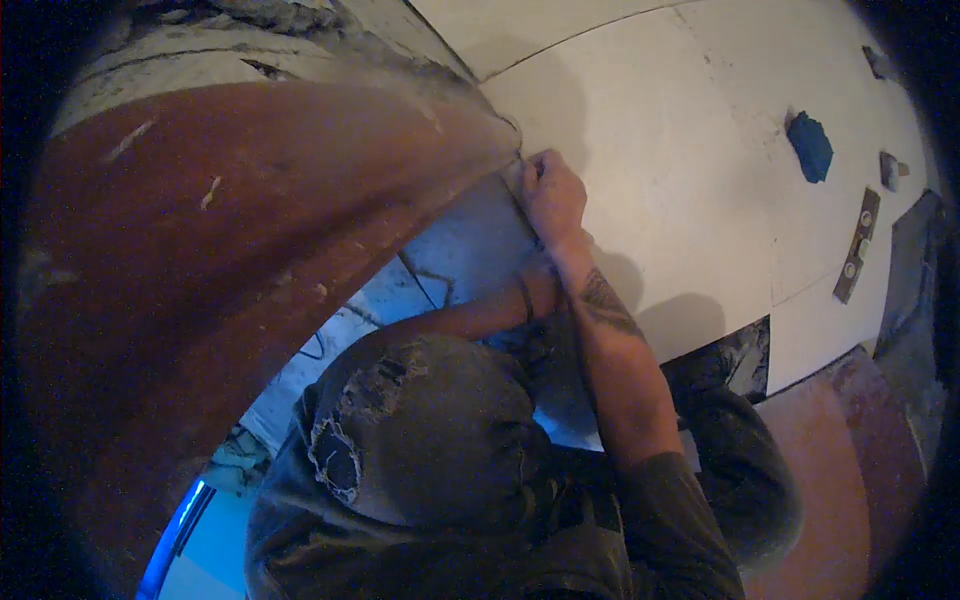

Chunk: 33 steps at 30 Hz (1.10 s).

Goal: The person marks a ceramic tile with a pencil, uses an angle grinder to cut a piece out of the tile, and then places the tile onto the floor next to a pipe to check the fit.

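My right hand point(553, 200), at the end of a tattooed forearm, rests at the seam beside the large cream tiles point(670, 130). Its fingers are curled right at the pointed corner of a big dusty red sheet point(260, 200); what they pinch is too small to make out. Lower down, my left hand point(541, 287) reaches in under the right forearm, with a dark band at the wrist. Its fingers are hidden by that forearm and by shadow. A thin dark cord or wire point(513, 127) curves just above the right hand.
My bent knee in torn trousers point(430, 420) fills the lower middle. On the tiles at right lie a crumpled dark blue piece point(810, 148), a short spirit level point(858, 245) and a small block point(889, 171). Reddish sheeting point(820, 470) covers the lower right; rubble point(250, 25) lies top left.
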Motion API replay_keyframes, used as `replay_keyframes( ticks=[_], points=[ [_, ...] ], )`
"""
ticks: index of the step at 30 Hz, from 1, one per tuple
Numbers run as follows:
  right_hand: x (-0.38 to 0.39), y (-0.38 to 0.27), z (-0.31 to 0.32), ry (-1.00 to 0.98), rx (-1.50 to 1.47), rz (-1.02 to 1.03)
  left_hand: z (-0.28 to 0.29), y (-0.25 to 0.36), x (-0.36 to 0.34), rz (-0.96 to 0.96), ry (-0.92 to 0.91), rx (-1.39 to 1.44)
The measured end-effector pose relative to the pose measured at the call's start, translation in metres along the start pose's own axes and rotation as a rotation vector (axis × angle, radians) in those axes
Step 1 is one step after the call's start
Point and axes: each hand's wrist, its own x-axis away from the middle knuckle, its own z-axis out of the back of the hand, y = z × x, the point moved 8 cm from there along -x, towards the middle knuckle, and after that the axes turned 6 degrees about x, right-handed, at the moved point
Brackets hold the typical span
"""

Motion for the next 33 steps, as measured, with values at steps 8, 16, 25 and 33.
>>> replay_keyframes(
  ticks=[8,16,25,33],
  points=[
    [0.003,-0.009,0.001,-0.003,0.04,0.002,0.001,-0.009,0.006,0.016,0.012,-0.036],
    [0.003,-0.011,0.004,-0.004,0.017,0.016,-0.001,-0.013,0.008,-0.014,0.014,-0.056],
    [0.003,-0.013,0.004,-0.005,0.013,0.013,-0.001,-0.017,0.002,-0.05,0.013,-0.098],
    [0.007,-0.015,0.008,0.063,-0.042,0.015,-0.002,-0.016,0.005,-0.064,0.027,-0.145]
  ],
)
